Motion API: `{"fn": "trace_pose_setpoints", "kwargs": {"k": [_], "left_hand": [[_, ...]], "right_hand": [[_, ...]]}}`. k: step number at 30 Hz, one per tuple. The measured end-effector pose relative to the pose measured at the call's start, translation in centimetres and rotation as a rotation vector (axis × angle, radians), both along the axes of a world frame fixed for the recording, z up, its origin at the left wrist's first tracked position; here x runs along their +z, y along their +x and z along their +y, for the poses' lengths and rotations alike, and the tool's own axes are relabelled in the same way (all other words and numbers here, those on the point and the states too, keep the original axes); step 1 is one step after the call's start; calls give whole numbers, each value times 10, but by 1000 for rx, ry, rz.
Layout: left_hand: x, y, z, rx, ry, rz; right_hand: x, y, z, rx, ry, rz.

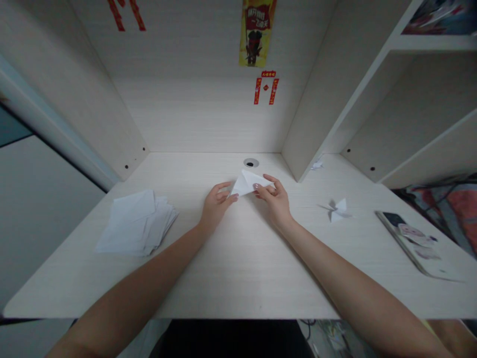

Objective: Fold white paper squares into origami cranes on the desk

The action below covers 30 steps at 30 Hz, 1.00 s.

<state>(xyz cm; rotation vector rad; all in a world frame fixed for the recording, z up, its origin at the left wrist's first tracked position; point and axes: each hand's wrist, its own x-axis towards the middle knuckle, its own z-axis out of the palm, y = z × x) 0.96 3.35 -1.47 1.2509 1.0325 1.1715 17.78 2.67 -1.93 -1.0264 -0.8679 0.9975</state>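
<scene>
Between my two hands is a folded piece of white paper (244, 183), roughly triangular, held just above the desk. My left hand (218, 203) pinches its left corner between thumb and fingers. On the right side, my right hand (275, 198) grips the paper with the thumb lying on top and the fingers behind. A finished-looking folded paper crane (338, 211) rests on the desk to the right of my right hand. A loose stack of white paper sheets (130, 223) lies to the left of my left arm.
A smartphone (413, 243) in a decorated case lies at the right of the desk (238, 278). Behind my hands is a round cable hole (251, 163). A divider panel (309, 99) stands at the back right, with a small white paper piece (317, 165) beside its foot.
</scene>
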Motion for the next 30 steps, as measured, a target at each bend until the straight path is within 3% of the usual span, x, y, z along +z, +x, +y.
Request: {"fn": "trace_pose_setpoints", "kwargs": {"k": [3, 9, 14, 18, 30], "left_hand": [[-1, 1, -2, -53, -13, 26], [1, 5, -3, -121, 23, 79], [2, 4, -2, -24, 57, 42], [1, 2, -3, 32, 57, 79], [-4, 0, -1, 23, 47, 159]], "right_hand": [[-2, -2, 0, 100, -38, 26], [-7, -2, 1, 170, -40, 0], [-6, -6, -3, 280, 13, -79], [-5, -7, -6, 288, 24, -98], [-4, -10, -7, 300, -20, -93]]}}
